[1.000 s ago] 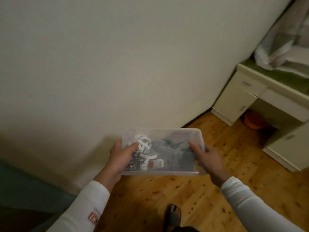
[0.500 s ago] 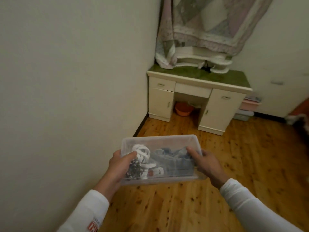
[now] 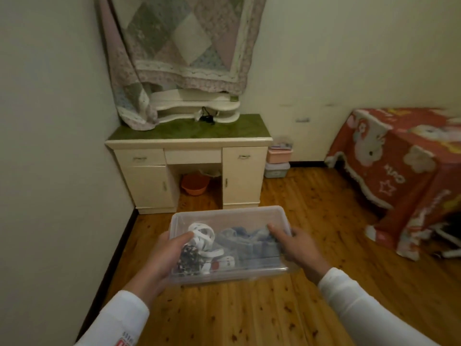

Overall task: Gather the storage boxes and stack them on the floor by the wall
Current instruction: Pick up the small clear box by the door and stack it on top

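Up front, a clear plastic box is carried level above the wooden floor, held at its two short ends. The left hand grasps the left end, with the thumb hooked over the rim into the box and the fingers outside. The right hand grasps the right end in the same way, thumb inside and fingers curled round the outer wall. Inside the box lie white straps and a dark speckled bundle on the left, with blue-grey cloth on the right.

Farther off, a cream desk with a green top stands in the corner against the left wall. An orange basin sits in its knee space, and a patchwork quilt hangs above it, draping onto the desktop. Just to the right of the desk, by the far wall, a pink box sits stacked on a pale box on the floor. At the far right, a red printed blanket covers a large piece of furniture.
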Motion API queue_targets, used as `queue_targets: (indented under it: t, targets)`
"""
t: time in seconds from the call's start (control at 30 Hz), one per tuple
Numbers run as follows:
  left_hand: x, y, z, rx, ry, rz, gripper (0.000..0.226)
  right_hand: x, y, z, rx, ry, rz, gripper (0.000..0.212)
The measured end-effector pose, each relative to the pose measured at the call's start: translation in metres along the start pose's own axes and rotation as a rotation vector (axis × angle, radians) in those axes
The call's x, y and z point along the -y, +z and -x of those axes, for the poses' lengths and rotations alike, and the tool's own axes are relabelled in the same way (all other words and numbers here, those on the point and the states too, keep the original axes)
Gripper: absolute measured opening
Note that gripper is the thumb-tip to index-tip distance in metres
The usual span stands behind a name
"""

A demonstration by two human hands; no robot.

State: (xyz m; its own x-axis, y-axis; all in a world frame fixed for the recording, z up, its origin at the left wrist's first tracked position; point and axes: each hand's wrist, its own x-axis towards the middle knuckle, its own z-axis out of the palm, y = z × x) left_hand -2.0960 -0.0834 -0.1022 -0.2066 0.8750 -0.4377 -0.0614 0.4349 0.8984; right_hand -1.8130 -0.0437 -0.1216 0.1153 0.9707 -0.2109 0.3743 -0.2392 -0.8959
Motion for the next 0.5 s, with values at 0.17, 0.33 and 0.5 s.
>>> queue_targets:
  t: [0.17,0.33,0.5]
  targets:
    - [-0.033,0.07,-0.054,0.065,-0.007,-0.056,0.047,-0.004,-0.051,-0.054,-0.089,0.032,-0.045,0.044]
    - [-0.059,0.121,-0.103,0.126,-0.014,-0.095,0.056,-0.001,-0.086,-0.1,-0.141,0.075,-0.042,0.039]
    - [-0.087,0.177,-0.175,0.22,-0.051,-0.114,0.055,0.003,-0.116,-0.164,-0.204,0.154,-0.021,0.037]
